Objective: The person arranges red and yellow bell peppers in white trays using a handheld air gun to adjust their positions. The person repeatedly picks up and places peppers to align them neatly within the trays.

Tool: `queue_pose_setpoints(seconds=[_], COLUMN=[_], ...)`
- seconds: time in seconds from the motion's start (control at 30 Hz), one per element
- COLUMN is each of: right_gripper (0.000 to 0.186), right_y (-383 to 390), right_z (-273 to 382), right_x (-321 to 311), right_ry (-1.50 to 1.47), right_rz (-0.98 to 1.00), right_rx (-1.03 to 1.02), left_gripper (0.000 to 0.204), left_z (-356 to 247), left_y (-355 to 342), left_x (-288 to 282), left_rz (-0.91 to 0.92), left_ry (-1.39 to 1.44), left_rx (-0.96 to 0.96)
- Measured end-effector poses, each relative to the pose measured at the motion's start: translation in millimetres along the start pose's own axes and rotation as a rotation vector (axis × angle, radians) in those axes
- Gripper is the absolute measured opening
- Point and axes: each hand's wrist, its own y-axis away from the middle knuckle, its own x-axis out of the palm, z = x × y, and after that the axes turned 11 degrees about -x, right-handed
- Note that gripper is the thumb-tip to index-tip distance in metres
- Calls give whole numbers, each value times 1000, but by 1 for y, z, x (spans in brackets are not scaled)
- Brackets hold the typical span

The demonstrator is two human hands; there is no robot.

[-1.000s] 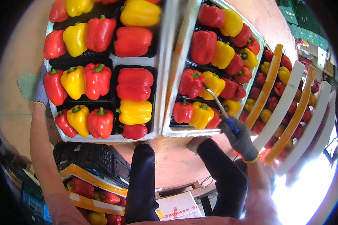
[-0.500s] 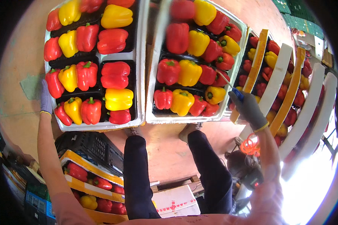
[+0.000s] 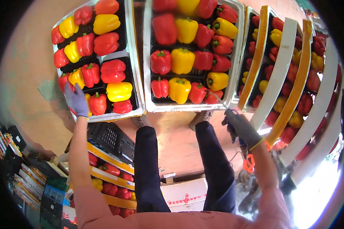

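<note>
My left hand, in a purple glove, reaches over the lower-left peppers of the left foam box, fingers apart; whether it touches them is unclear. My right hand, in a dark glove, grips an air gun with a blue handle, whose thin nozzle points up-left at the front peppers of the right foam box. Both boxes hold red and yellow bell peppers in black trays, such as a yellow one and a red one.
At the right stand several leaning boxes of peppers, beside an orange coiled hose. Below left are a black crate and stacked pepper boxes. A white carton lies between my legs.
My left hand has left the left box's outer edge and moved inward over the peppers. My right hand and air gun have come down toward the front, and the view has shifted.
</note>
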Motion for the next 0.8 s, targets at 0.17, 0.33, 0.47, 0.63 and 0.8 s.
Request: queue_pose_setpoints(seconds=[0.17,0.33,0.47,0.63,0.8], right_gripper=[53,58,57,50,52], right_y=[-6,-44,-52,-6,30], right_z=[-11,-5,-21,-65,-117], right_x=[32,61,38,20,70], right_ry=[-186,-367,-517,-809,-1092], right_rz=[102,184,22,-90,-16], right_rx=[1,-13,67,161,329], left_gripper=[42,31,39,79,81], left_z=[-149,-237,-262,-286,-298], left_y=[92,162,196,223,206], left_x=[4,38,52,55,62], left_rz=[393,797,742,735,605], left_ry=[226,143,77,-42,-284], left_rx=[423,590,585,868,1144])
